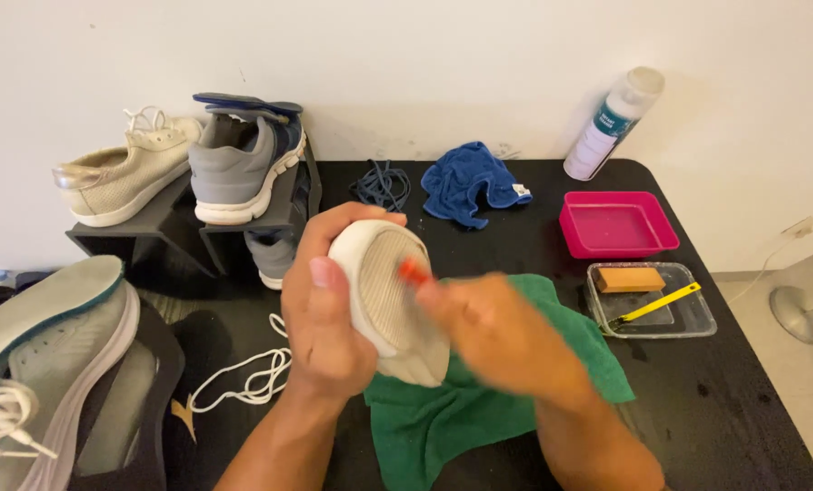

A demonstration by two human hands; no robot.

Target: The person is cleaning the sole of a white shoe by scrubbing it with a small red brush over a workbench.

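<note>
My left hand point(329, 309) grips a white shoe point(384, 300) turned sole-up, heel toward me, over a green cloth point(443, 418) spread on the black table point(724, 400). My right hand point(497, 336) is blurred with motion and holds a small brush with an orange-red tip point(413, 270) pressed against the ribbed sole. Most of the brush is hidden inside the fingers.
A pink tray point(617, 224) and a clear tray point(650, 300) with a brown block and a yellow-handled tool sit at right. A white spray bottle point(612, 123), blue cloth point(472, 186) and dark laces point(381, 185) lie at the back. Shoes stand on black racks point(179, 227) at left; white laces point(247, 377) lie nearby.
</note>
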